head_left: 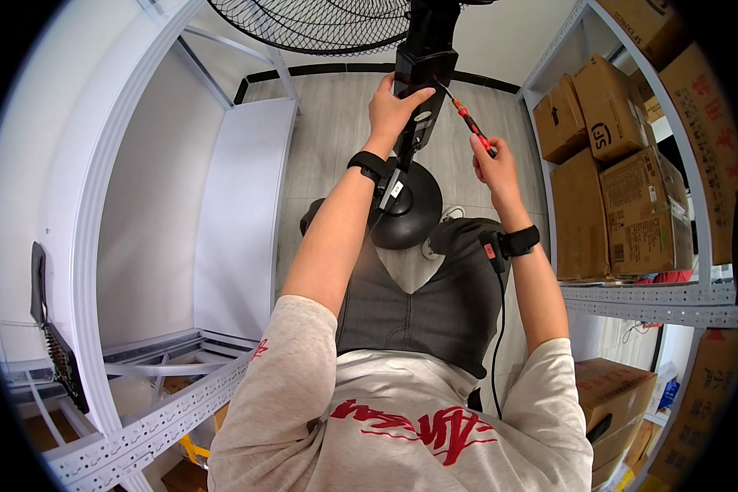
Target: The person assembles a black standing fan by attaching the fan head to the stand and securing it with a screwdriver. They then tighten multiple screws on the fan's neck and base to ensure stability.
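A black pedestal fan stands in front of me, its neck housing (424, 72) upright above a round base (410, 217). My left hand (391, 108) grips this housing from the left, thumb across its front and fingers behind its edge. In my right hand (497, 170) is a red and black screwdriver (471, 125), held by its handle. The tip of its shaft meets the right side of the housing; whether it sits in a screw cannot be made out. Part of the fan's wire grille (320, 25) shows at the top.
White metal shelving (246, 180) stands on the left. On the right, a rack holds several cardboard boxes (644, 209). A black cable (497, 344) hangs from the device on my right wrist. My knees are on either side of the fan base, over a grey floor (336, 123).
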Available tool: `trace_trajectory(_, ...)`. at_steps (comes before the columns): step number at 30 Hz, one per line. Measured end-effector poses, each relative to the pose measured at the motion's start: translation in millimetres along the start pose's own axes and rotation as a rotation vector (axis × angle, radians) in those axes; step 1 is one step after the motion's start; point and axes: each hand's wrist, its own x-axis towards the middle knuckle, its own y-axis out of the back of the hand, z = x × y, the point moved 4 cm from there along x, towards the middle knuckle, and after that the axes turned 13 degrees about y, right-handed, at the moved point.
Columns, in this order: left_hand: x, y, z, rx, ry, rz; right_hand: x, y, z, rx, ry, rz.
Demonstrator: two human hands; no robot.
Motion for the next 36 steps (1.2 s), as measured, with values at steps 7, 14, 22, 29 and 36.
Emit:
trace_trajectory(7,1,-2,-2,0.0,0.014,-0.001,3,4,-3,0.19,-0.139,-0.116)
trace_trajectory(14,-2,0,2,-0.016,0.003,-0.001,-4,-5,-10,0.105,-0.09,-0.078)
trace_trajectory(22,4,-1,-4,-0.013,-0.007,0.008,11,-4,11,-0.078,0.001,-0.044)
trace_trajectory(29,1,-1,-2,0.001,-0.021,0.013,11,5,-6,-0.334,0.208,0.117)
trace_trajectory(36,-1,-4,-3,-0.112,0.016,-0.048,-1,10,-32,-0.442,0.323,0.099)
